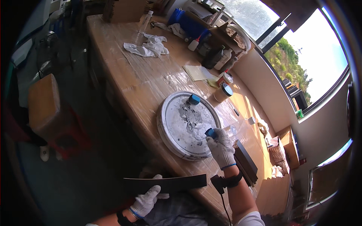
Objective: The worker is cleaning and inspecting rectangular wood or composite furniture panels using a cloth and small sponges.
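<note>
In a white knitted glove, my left hand (146, 201) grips a long dark strip (177, 184) at the table's near edge, fingers closed around its lower side. My right hand (221, 148), gloved the same way, pinches a small blue block (210, 132), perhaps a sponge, over the right rim of a round white lid-like disc (171, 141). Grey and black smears mark the middle of that disc. Near its far edge sits a second blue block (194, 99). Right beside my right wrist lies a stack of dark strips (247, 162).
A clear cup (230, 130) stands by my right fingers. Farther back are a jar with a dark lid (223, 93), yellowish paper (196, 72), several bottles (223, 58) and white cloths (149, 46). A padded stool (45, 105) stands left; boxes (288, 145) line the right wall.
</note>
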{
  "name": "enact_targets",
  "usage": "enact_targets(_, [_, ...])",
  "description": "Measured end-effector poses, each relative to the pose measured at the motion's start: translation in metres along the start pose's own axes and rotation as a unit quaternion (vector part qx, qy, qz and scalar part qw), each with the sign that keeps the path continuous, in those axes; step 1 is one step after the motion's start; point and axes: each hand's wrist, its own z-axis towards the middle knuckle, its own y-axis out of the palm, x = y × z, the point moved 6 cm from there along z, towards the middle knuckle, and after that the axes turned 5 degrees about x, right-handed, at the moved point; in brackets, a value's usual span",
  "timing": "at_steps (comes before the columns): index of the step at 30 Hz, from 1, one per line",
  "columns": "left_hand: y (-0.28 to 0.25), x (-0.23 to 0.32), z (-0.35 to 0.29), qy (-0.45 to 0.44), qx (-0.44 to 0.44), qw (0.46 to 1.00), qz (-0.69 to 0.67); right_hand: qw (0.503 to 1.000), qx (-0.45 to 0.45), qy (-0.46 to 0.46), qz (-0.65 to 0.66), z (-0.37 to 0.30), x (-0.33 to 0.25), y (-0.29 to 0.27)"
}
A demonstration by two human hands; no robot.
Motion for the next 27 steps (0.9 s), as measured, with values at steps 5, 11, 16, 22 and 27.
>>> enact_targets(5, [0.002,0.003,0.003,-0.007,0.005,1.000,-0.007,0.990,-0.053,-0.052,0.118,0.045,0.009,0.000])
enact_targets(11, [0.000,0.001,0.003,-0.001,0.010,1.000,-0.019,0.981,-0.082,-0.175,-0.009,0.058,-0.023,0.014])
enact_targets(16, [0.001,0.002,0.002,-0.001,0.016,1.000,-0.011,0.951,-0.093,-0.284,-0.074,0.061,-0.041,0.016])
enact_targets(22, [0.002,0.003,0.002,-0.007,0.018,1.000,-0.020,0.924,-0.083,-0.361,-0.091,0.062,-0.049,0.025])
enact_targets(27, [-0.001,-0.001,0.003,-0.008,0.015,1.000,-0.020,0.913,-0.098,-0.385,-0.089,0.062,-0.048,0.032])
